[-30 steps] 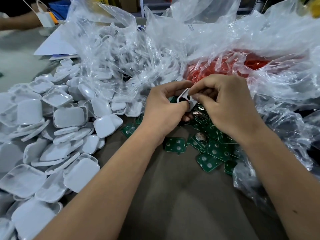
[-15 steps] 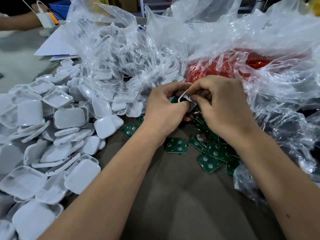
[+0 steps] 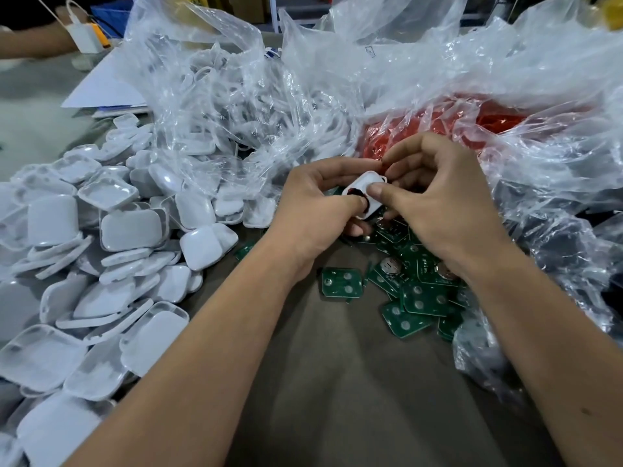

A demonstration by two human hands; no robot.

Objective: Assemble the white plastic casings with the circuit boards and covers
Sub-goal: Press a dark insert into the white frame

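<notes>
Both hands hold one small white casing with a dark opening above the table's middle. My left hand grips it from the left, thumb by the dark hole. My right hand pinches its right side, thumb pressed on top. Below them lies a loose pile of green circuit boards, some with round coin cells; one board lies apart on the left. A large heap of white plastic covers fills the left side.
Clear plastic bags of white parts stand behind the hands, and one bag holds red parts. More crumpled bag film lines the right. Another person's arm and a white charger are at the far left. Brown tabletop lies near me.
The casing has turned so that its white face now shows between my thumbs. My right thumb has come onto its top; both hands stay in the same spot.
</notes>
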